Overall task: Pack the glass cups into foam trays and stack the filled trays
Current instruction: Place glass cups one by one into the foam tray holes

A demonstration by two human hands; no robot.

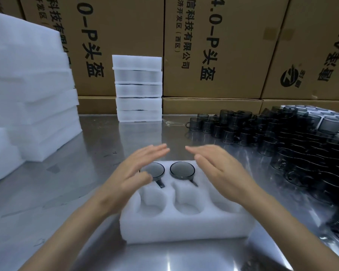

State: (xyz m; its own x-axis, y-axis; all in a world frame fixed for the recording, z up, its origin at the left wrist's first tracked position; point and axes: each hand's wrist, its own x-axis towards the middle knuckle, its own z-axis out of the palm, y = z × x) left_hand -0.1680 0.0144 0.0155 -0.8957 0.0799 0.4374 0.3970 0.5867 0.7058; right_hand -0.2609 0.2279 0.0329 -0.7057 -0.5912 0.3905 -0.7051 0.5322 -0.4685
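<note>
Head view: both the left hand (137,169) and right hand (219,169) hover flat and empty over the foam tray (184,229), two glass cups (182,170) seated far. Cups look fragile and slick, so grasp rims; foam looks light and soft.

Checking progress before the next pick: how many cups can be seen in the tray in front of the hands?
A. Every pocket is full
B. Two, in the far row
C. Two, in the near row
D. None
B: two dark cups sit in the far row of the tray, and the near pockets in view are empty.
</note>
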